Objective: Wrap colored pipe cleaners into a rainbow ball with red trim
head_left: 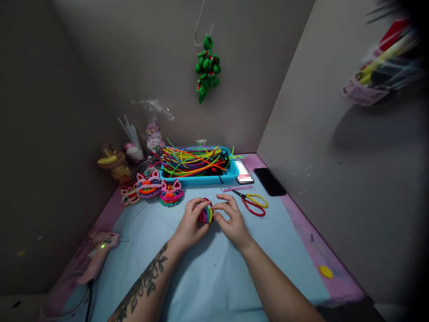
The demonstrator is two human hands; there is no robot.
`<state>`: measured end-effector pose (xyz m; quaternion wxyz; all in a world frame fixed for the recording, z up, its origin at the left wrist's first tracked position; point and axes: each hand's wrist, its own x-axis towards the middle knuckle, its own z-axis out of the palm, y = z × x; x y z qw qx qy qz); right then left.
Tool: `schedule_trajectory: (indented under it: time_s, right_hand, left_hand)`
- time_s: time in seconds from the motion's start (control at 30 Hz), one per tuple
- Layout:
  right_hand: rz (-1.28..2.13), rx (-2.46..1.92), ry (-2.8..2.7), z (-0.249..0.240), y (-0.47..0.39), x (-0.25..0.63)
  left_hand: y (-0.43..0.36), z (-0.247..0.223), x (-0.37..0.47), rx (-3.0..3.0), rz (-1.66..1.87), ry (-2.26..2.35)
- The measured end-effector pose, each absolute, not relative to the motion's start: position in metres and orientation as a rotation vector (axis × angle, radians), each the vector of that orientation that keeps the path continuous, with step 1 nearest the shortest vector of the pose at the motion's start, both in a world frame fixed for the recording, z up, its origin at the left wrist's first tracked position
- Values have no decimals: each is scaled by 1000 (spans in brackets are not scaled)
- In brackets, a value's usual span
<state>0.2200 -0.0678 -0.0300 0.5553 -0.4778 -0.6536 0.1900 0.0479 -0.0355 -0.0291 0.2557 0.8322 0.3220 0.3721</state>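
I grip a small rounded piece with rainbow-coloured stripes in my left hand, its fingers arched over the top and the thumb on the near side, above the middle of the pale blue sheet on the pink-edged desk. My right hand is at the piece's other edge, fingers bent toward it; I cannot tell whether they pinch anything. If my left fingers squeeze too hard, the soft-looking stripes could buckle or slide out of line; too loosely, and the piece could twist under any tug from the right. The dark red strand along its top could spring away if nothing pins it. A careless left elbow could brush the pale pink glue gun, whose green light glows and whose tip may be hot; a wide right swing could knock the red-and-yellow-handled metal scissors.
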Motion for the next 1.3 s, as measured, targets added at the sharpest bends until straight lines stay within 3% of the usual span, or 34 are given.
schedule_trajectory:
  time_s: [0.43, 0.73, 1.3]
  right_hand:
    - [440, -1212, -1602, -32, -64, 221]
    - [623, -1212, -1833, -28, -64, 226]
    - [701, -1178, -1700, -30, -60, 230]
  left_hand:
    - [-34, -31, 49, 2298, 999, 830]
    - [-29, -26, 49, 2119, 982, 761]
    - [-28, -28, 51, 2108, 931, 734]
